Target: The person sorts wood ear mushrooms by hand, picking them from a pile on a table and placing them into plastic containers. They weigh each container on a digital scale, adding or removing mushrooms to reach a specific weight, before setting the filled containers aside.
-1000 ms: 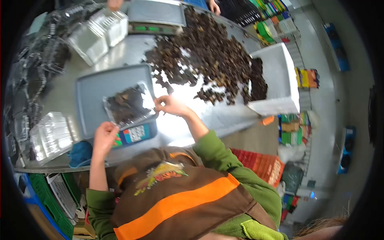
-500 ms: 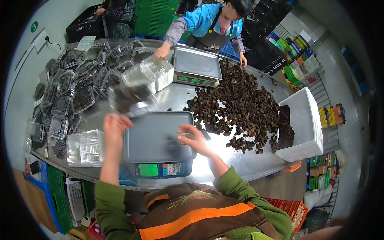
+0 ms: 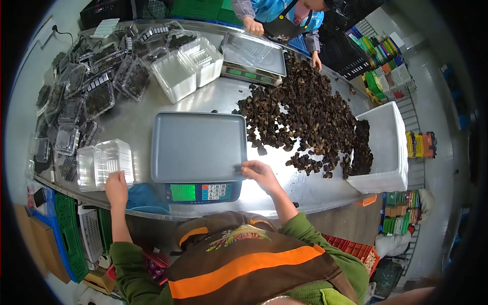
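Note:
My left hand (image 3: 117, 186) pinches the near edge of an open clear plastic clamshell container (image 3: 90, 165) at the table's left front. In front of me stands a scale with a bare grey tray (image 3: 198, 147) and a lit green display (image 3: 183, 192). At the tray's right edge is my right hand (image 3: 259, 173), its fingers drawn together. Whatever they may hold is too small to make out. Loose dark, curled pieces like wood ear mushrooms (image 3: 310, 119) lie heaped to the right of the scale.
Filled clamshells (image 3: 99, 99) are piled at the left. Stacked empty containers (image 3: 175, 76) stand behind my scale. Across the table, a co-worker's hand (image 3: 252, 25) is above a second scale (image 3: 254, 56) with a clear container on it. A white foam box (image 3: 381, 147) lies tipped at right.
The filled clamshell that was blurred in the air beyond my left hand is gone from there. My left hand has come down to the open clamshell. A clear container now lies on the co-worker's scale.

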Motion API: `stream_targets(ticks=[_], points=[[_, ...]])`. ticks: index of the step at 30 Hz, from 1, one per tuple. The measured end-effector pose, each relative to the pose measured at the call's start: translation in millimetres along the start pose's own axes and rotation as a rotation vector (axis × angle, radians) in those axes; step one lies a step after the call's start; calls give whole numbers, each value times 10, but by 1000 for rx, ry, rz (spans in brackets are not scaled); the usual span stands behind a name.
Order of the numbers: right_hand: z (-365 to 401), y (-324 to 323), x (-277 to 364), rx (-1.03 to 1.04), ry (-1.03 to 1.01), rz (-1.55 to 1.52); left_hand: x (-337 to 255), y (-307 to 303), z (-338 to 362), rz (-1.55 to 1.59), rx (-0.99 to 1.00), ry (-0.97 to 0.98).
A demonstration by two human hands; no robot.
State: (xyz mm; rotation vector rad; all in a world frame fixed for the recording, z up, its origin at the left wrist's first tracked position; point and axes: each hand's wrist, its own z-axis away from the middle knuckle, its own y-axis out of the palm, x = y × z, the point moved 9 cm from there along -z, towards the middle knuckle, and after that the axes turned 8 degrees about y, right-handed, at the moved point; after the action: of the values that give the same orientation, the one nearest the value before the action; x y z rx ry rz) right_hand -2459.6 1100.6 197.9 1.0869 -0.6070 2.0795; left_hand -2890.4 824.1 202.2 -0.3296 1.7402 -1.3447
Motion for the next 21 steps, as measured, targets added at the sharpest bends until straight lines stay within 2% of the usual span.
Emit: stream_targets(ticks=[2, 4, 7, 10, 11, 12, 13, 14, 15, 16, 18, 19, 21], points=[[0, 33, 155, -4, -73, 20, -133, 41, 63, -235, 26, 49], [18, 69, 319, -7, -98, 82, -130, 15, 48, -252, -30, 76], [51, 82, 393, -21, -175, 167, 58, -161, -16, 22, -129, -37], [31, -48, 167, -45, -178, 100, 287, -249, -92, 21, -111, -24], [43, -98, 114, -80, -220, 102, 589, -157, -131, 119, 4, -191], [73, -173, 22, -154, -181, 109, 498, -399, -67, 182, -109, -170], [103, -283, -107, -240, -234, 36, 645, -543, -91, 310, -183, -126], [221, -389, -128, -357, -257, 55, 1118, -764, -259, 49, -372, 59], [301, -478, -216, -422, -177, 27, 717, -1079, -155, 234, -531, 163], [427, -586, -285, -546, -192, 8, 126, -1370, -67, 51, -622, -31], [491, -848, -688, -713, -156, 25, -398, -1387, -51, 189, -838, 344], [503, -965, -904, -798, -130, 43, -604, -1275, -57, 218, -815, 374], [521, -1070, -1103, -898, -51, 131, -1566, -866, 117, 127, -519, 735]])
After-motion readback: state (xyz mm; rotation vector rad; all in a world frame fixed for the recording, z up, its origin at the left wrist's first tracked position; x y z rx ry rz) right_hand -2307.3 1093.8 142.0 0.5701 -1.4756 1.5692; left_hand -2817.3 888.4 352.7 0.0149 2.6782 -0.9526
